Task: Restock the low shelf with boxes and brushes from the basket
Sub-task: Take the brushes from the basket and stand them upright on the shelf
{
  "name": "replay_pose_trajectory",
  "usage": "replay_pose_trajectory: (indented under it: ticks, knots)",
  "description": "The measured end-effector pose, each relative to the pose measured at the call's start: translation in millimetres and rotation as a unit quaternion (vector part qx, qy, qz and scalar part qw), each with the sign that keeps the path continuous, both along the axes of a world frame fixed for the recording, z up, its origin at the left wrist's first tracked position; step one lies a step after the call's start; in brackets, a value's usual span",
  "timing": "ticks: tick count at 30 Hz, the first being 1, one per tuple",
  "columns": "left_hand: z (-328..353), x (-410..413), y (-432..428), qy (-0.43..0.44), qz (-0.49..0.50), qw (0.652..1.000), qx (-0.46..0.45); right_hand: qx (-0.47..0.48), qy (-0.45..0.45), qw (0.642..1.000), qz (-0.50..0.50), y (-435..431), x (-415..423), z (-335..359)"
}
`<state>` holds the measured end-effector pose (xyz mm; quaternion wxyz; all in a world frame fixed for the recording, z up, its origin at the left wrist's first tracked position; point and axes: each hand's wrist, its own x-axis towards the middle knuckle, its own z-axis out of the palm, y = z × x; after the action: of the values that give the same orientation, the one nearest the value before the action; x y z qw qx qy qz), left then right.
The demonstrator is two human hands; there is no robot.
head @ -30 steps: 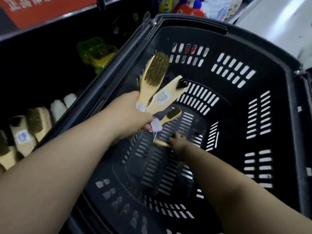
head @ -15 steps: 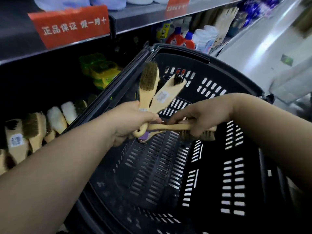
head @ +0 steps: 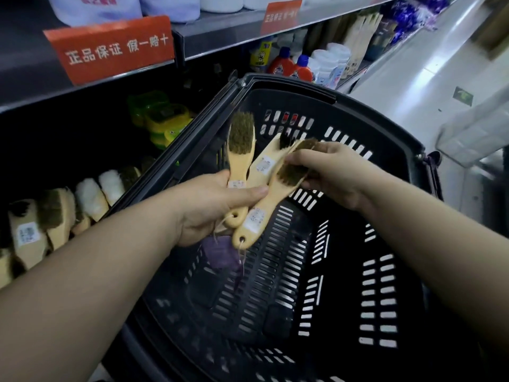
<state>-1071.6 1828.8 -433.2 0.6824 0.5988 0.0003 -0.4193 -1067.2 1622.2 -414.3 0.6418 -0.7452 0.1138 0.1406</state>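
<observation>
My left hand (head: 214,205) grips the handles of wooden brushes above the black basket (head: 289,89): one upright with brown bristles (head: 241,144), one angled with a white label (head: 265,165). My right hand (head: 333,172) holds the bristle head of a third brush (head: 264,210), whose handle lies against my left thumb and points down-left. A purple tag (head: 220,252) hangs on strings below the handles. The low shelf (head: 82,150) at left holds a row of brushes (head: 55,210) with brown, black and white bristles.
Green and yellow packs (head: 159,117) sit deeper on the low shelf. Red signs (head: 115,48) hang on the upper shelf edge. Bottles (head: 292,64) and other goods stand farther along. The grey aisle floor (head: 413,86) runs at right.
My right hand lifted a brush out of the basket's bottom and brought it up beside the ones in my left hand. The brush turned from level to slanted. The view tilted upward.
</observation>
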Motion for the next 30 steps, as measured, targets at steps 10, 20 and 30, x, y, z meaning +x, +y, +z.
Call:
replay_pose_trajectory:
  ticks: [10, 20, 30]
  knots:
    - [-1.7, 0.2, 1.6, -0.091, 0.017, 0.993, 0.072, 0.144, 0.069, 0.985, -0.065, 29.8, -23.7, -28.2]
    - [-2.2, -8.2, -1.7, -0.117, -0.118, 0.98, 0.108, 0.304, 0.105, 0.943, -0.086, 72.9, -29.2, -46.9]
    - [-8.5, 4.2, -5.2, -0.293, 0.057, 0.92, 0.253, 0.293, 0.095, 0.945, -0.112, 44.9, -20.2, -43.5]
